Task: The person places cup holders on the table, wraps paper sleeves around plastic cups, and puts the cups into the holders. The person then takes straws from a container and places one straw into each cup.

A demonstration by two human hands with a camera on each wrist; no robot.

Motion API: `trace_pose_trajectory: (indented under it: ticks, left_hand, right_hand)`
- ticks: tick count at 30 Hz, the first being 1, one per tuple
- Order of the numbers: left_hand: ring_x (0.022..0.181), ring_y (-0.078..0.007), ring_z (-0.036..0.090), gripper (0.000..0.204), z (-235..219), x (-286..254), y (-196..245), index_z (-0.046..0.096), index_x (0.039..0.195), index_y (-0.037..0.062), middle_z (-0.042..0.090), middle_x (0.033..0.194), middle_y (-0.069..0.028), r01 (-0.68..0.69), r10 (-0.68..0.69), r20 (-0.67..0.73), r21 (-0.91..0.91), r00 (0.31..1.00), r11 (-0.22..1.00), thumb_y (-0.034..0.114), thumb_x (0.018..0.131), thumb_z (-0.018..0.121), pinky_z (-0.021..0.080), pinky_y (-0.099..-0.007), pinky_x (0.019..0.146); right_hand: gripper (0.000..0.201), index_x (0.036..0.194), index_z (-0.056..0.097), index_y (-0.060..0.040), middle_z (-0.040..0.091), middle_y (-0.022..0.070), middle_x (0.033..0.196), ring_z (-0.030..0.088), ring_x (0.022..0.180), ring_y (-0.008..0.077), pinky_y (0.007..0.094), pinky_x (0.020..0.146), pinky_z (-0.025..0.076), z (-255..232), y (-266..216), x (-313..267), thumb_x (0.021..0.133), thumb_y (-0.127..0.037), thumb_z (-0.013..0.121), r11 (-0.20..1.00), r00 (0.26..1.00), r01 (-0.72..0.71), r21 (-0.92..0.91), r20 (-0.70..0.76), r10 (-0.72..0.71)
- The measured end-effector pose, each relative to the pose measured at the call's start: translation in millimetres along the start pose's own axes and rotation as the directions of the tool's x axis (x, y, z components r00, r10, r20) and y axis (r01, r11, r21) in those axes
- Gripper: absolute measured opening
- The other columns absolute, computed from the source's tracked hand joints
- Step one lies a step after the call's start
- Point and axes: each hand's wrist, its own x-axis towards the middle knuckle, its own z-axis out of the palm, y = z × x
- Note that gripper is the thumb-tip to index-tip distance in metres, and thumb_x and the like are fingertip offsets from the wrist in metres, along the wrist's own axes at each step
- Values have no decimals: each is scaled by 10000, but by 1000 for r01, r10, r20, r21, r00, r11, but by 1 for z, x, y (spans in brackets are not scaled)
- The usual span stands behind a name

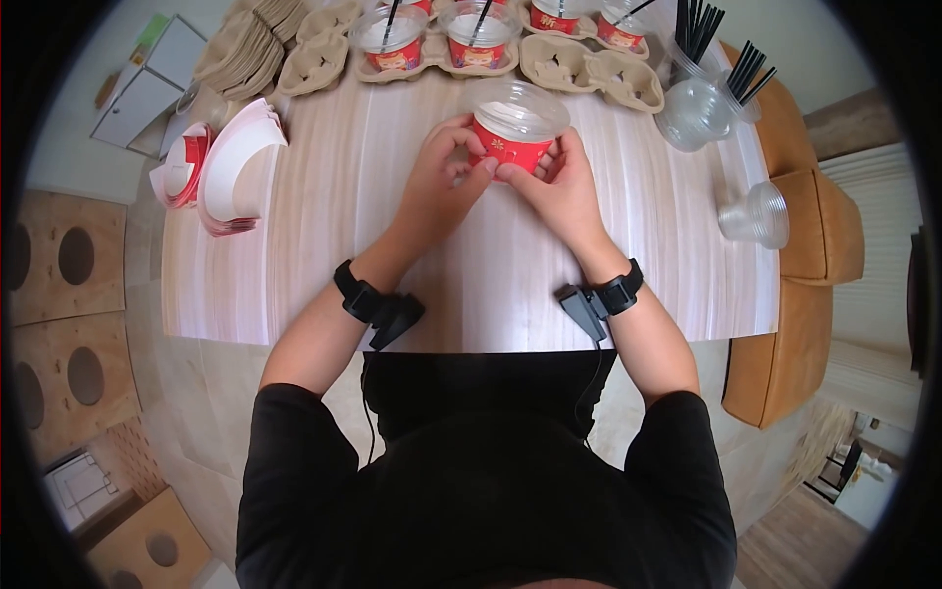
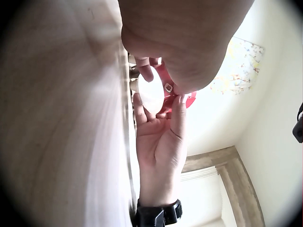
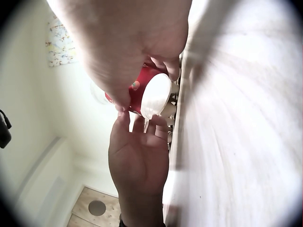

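Note:
Both hands hold a clear plastic cup with a red printed sleeve (image 1: 512, 149), off the tabletop in the wrist views. My left hand (image 1: 444, 182) grips its left side and my right hand (image 1: 561, 191) its right side, the thumbs close together on the front of the sleeve. The white underside of the cup (image 2: 150, 91) faces the table in the left wrist view. In the right wrist view the same white base (image 3: 156, 95) shows between the hands, above the fingers of the right hand (image 3: 138, 158).
Cardboard carriers (image 1: 556, 64) with sleeved cups and black straws line the back. Stacked carriers (image 1: 240, 49) and pink-white sleeves (image 1: 235, 172) lie left. Straw containers (image 1: 692, 113) and stacked clear cups (image 1: 756, 216) stand right. The table's front edge (image 1: 471, 349) is near the body.

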Motion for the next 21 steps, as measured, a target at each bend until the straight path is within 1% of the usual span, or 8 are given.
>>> trace_pose_trajectory:
  ticks: [5, 7, 8, 10, 11, 13, 17, 21]
  left_hand:
    - [1069, -125, 498, 190, 0, 2, 6, 447, 976, 39, 436, 1213, -85, 18, -18, 28, -6, 999, 1000, -46, 875, 584, 492, -258, 834]
    - [1027, -107, 503, 183, 1, 2, 13, 440, 959, 40, 461, 1140, -69, 28, -31, 52, 48, 998, 998, -45, 877, 580, 487, -250, 815]
    - [990, -93, 502, 176, 5, 2, 17, 436, 947, 43, 468, 1068, -50, 50, -50, 5, -28, 999, 998, -38, 882, 578, 477, -243, 805]
    - [952, -79, 502, 170, 4, 0, 19, 432, 935, 46, 475, 997, -31, 66, -71, -44, -101, 997, 993, -30, 887, 576, 467, -237, 796]
    - [943, -73, 502, 154, 1, 0, 19, 435, 940, 45, 492, 991, -26, 106, -115, -47, -158, 992, 982, -16, 897, 569, 458, -235, 801]
    - [933, -68, 503, 137, -3, 0, 14, 437, 944, 45, 508, 985, -20, 144, -158, -48, -214, 986, 966, -1, 906, 561, 449, -233, 806]
    - [907, -67, 502, 85, -5, -1, 6, 440, 965, 42, 532, 1014, -25, 121, -122, -7, -101, 993, 988, 25, 940, 518, 434, -234, 818]
    - [882, -58, 486, 55, -4, -2, 12, 442, 992, 44, 538, 1014, -22, 88, -91, -20, -103, 996, 991, 33, 959, 486, 422, -224, 807]
  right_hand:
    - [523, 1082, 369, 5, 570, 147, 1149, 600, 1044, 173, 282, 887, 511, 4, -5, -3, 757, -44, 775, 990, 997, 46, -132, -61, -54]
    - [577, 1117, 368, 9, 559, 146, 1144, 588, 1058, 184, 292, 910, 496, 4, -9, -5, 738, -64, 796, 940, 996, 39, -338, -62, -63]
    - [577, 1117, 368, 9, 559, 146, 1144, 588, 1058, 184, 292, 910, 496, 2, -7, -4, 738, -64, 796, 941, 997, 40, -337, -56, -62]
    - [541, 1156, 361, 2, 544, 140, 1152, 565, 1084, 180, 288, 929, 475, -2, 0, -1, 776, -22, 746, 966, 984, 176, -188, 72, -165]
    - [541, 1156, 361, 2, 544, 140, 1152, 565, 1084, 180, 288, 929, 475, -5, 0, 0, 776, -22, 746, 966, 983, 179, -186, 76, -167]
    - [514, 1199, 354, -16, 524, 130, 1183, 541, 1107, 160, 277, 935, 460, -10, -1, 2, 807, 38, 682, 986, 997, -4, 166, 80, -9]
    - [478, 1196, 359, -31, 518, 116, 1199, 545, 1093, 151, 276, 916, 469, -12, 0, 3, 821, 84, 633, 978, 997, -8, 208, 76, -8]
    - [637, 1326, 287, -41, 524, 106, 1197, 534, 1128, 155, 288, 910, 479, -8, -5, 2, 809, 93, 635, 988, 995, 7, 155, 93, -22]
